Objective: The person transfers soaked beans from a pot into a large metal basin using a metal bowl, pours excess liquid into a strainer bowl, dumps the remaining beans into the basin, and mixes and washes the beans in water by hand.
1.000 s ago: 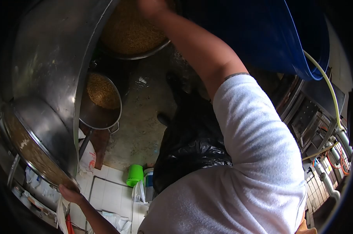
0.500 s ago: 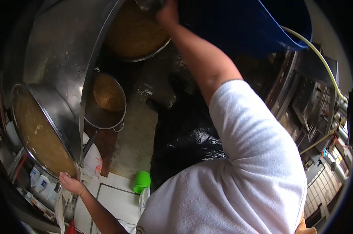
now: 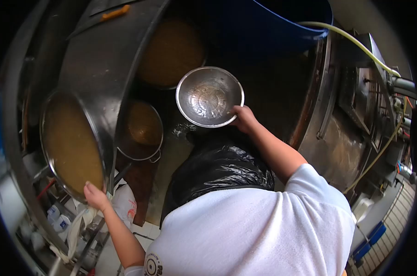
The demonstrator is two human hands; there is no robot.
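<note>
My right hand (image 3: 244, 118) grips the rim of a shiny metal bowl (image 3: 209, 96), which holds no visible food, only a wet shine. The bowl hangs in front of my black apron (image 3: 222, 168). At the left, my left hand (image 3: 96, 197) is closed on the near rim of a wide metal basin (image 3: 108, 168) on the metal counter. Cloudy yellowish liquid (image 3: 72, 142) fills this basin. Lower down stands a large round vessel of yellowish contents (image 3: 171, 53), partly behind the bowl. Beside it is a smaller pot (image 3: 144, 126) with yellowish contents.
The metal counter (image 3: 100, 60) bears an orange-handled tool (image 3: 115, 13). A blue barrel (image 3: 268, 27) stands at the top, with a pale hose (image 3: 356, 43) running from its rim to pipes at the right. Metal equipment (image 3: 337, 147) lines the right side. A white sack (image 3: 124, 202) lies below the counter.
My right hand has come back from the large vessel towards my body with the metal bowl. My left hand stays at the basin rim. The view has shifted.
</note>
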